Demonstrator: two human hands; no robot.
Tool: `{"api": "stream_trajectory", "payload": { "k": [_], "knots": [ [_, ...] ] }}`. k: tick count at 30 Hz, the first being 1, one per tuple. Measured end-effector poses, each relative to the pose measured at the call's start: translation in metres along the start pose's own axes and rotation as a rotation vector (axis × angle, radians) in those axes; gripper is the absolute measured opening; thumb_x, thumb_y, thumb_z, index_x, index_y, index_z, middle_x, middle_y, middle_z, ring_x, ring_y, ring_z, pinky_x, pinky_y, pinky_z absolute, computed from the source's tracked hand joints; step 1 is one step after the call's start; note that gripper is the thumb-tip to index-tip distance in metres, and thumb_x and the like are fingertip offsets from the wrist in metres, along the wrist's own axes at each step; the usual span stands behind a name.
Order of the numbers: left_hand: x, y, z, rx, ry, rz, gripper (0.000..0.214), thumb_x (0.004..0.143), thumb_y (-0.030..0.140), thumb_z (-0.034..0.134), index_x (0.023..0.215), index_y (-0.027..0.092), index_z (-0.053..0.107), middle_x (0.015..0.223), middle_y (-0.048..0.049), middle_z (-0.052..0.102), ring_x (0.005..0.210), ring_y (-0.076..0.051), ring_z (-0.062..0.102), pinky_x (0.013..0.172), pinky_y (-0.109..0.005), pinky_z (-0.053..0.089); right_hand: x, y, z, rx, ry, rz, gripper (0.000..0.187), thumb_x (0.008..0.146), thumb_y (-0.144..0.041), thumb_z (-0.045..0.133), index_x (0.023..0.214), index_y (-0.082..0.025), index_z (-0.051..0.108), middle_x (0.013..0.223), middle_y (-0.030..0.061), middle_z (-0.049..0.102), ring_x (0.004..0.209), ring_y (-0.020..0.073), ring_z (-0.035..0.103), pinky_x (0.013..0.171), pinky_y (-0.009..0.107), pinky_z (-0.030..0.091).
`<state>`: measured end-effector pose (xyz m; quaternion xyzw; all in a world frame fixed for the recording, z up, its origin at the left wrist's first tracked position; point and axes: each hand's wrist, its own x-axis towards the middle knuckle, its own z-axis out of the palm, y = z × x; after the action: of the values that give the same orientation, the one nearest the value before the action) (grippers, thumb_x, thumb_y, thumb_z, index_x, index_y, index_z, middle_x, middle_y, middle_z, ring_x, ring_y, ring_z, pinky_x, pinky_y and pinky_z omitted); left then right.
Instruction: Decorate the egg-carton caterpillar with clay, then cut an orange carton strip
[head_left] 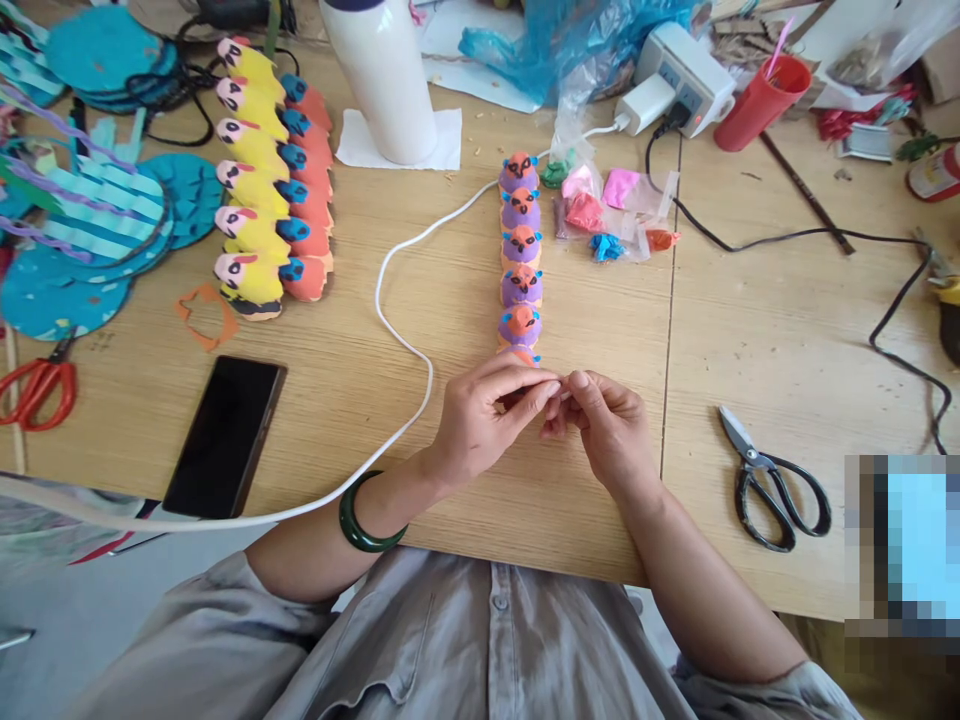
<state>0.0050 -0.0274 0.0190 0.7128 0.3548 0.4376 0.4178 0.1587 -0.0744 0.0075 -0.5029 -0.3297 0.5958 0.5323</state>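
Observation:
My left hand (484, 415) and my right hand (600, 425) meet at the near middle of the wooden table (750, 330), fingertips pinched together on something tiny that I cannot make out. A dark green bangle (364, 520) circles my left wrist. Just beyond my fingers runs a row of several purple and orange clay figures (520, 255), the nearest one partly hidden by my left hand. Small bags of coloured clay (607, 205) lie to the right of that row.
Black scissors (772, 480) lie at right, a black phone (225, 435) at left, red-handled scissors (41, 385) at the left edge. Yellow and orange clay birds (262, 180), teal paper crafts (90, 210), a white bottle (382, 80), a white cable (405, 330), a power strip (686, 75) and a red cup (757, 100) lie beyond.

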Motion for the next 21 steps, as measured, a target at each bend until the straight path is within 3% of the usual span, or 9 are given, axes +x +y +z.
{"api": "stream_trajectory", "payload": {
  "k": [3,6,11,16,21],
  "knots": [
    [0.0003,-0.0009,-0.0001,0.025,-0.022,0.010,0.017,0.098,0.023,0.064,0.102,0.021,0.080,0.086,-0.0037,0.075,0.077,-0.012,0.068,0.065,-0.021,0.053,0.0017,-0.0012,0.0001,0.055,0.021,0.015,0.032,0.085,-0.050,0.078,0.077,-0.020,0.069,0.069,-0.0019,0.067,0.052,0.0095,0.060,0.055,0.025,0.058],
    [0.0014,0.0003,-0.0021,-0.028,-0.017,-0.072,0.019,0.098,0.025,0.064,0.107,0.020,0.081,0.089,-0.0047,0.075,0.074,-0.011,0.064,0.060,-0.021,0.049,0.0035,-0.0032,-0.0001,0.112,0.053,0.027,0.030,0.078,-0.047,0.084,0.082,-0.021,0.069,0.071,-0.0039,0.064,0.052,0.0081,0.055,0.054,0.025,0.059],
    [0.0038,0.0004,-0.0068,-0.166,0.000,-0.242,0.020,0.096,0.031,0.067,0.104,0.021,0.082,0.089,-0.0038,0.072,0.064,-0.008,0.056,0.054,-0.020,0.043,0.0048,-0.0038,-0.0016,0.134,0.078,0.035,0.036,0.087,-0.051,0.075,0.072,-0.020,0.065,0.060,-0.0055,0.052,0.047,0.0073,0.047,0.048,0.023,0.056],
    [0.0038,-0.0016,-0.0064,-0.236,0.002,-0.322,0.022,0.093,0.035,0.069,0.103,0.020,0.082,0.083,-0.0038,0.069,0.060,-0.008,0.051,0.050,-0.020,0.040,0.0061,-0.0033,-0.0030,0.149,0.043,0.037,0.025,0.083,-0.044,0.080,0.089,-0.021,0.071,0.071,-0.0043,0.061,0.054,0.0074,0.053,0.055,0.024,0.059],
    [0.0042,-0.0005,-0.0053,-0.276,0.002,-0.319,0.023,0.093,0.035,0.070,0.102,0.018,0.082,0.080,-0.0026,0.066,0.054,-0.005,0.050,0.047,-0.019,0.040,0.0080,-0.0028,-0.0038,0.198,0.006,0.088,0.026,0.080,-0.044,0.082,0.089,-0.021,0.074,0.067,-0.0047,0.060,0.051,0.0071,0.050,0.051,0.023,0.057]
  ]
}}
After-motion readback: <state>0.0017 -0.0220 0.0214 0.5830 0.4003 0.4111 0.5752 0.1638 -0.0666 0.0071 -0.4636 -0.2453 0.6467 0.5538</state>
